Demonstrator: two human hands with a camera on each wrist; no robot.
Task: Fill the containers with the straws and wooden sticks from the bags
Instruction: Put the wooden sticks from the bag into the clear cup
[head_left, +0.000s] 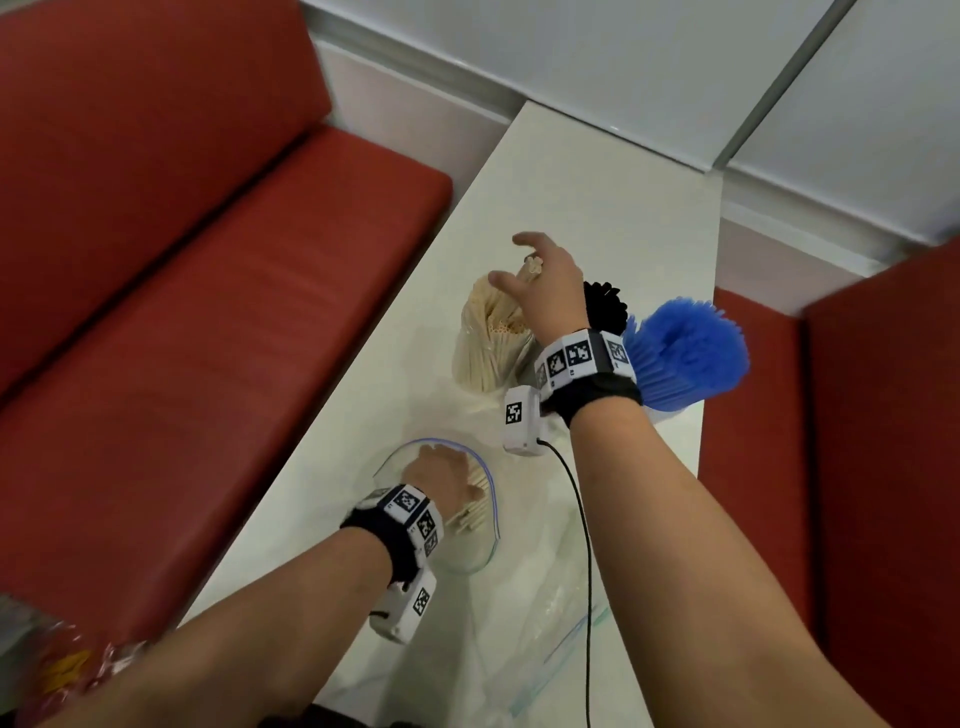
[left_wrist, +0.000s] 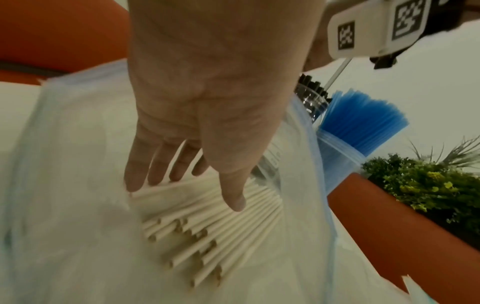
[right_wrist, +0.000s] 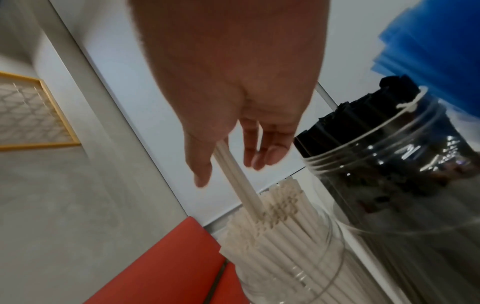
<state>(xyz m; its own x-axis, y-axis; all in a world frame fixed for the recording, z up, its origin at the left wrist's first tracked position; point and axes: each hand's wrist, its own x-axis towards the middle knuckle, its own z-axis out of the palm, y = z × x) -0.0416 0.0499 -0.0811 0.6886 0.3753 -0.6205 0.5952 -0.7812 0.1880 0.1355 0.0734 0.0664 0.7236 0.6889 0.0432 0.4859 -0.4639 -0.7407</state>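
My left hand (head_left: 441, 470) (left_wrist: 185, 192) reaches inside a clear zip bag (head_left: 457, 551) (left_wrist: 78, 144) lying on the white table (head_left: 597, 208). Its straight fingers rest on a fan of white paper straws (head_left: 470, 512) (left_wrist: 207, 226). My right hand (head_left: 519, 262) (right_wrist: 231, 172) hovers over a clear jar (head_left: 488, 353) (right_wrist: 285, 257) packed with white straws. Its fingers are spread. A few white straws (right_wrist: 244, 185) run between thumb and fingers, their lower ends down among those in the jar.
A jar of black straws (head_left: 605, 306) (right_wrist: 389, 164) and a container of blue straws (head_left: 685, 353) (left_wrist: 363, 121) stand right of the white jar. Crumpled clear bags (head_left: 561, 623) and a black cable (head_left: 584, 545) lie near me. Red benches (head_left: 208, 312) flank the table.
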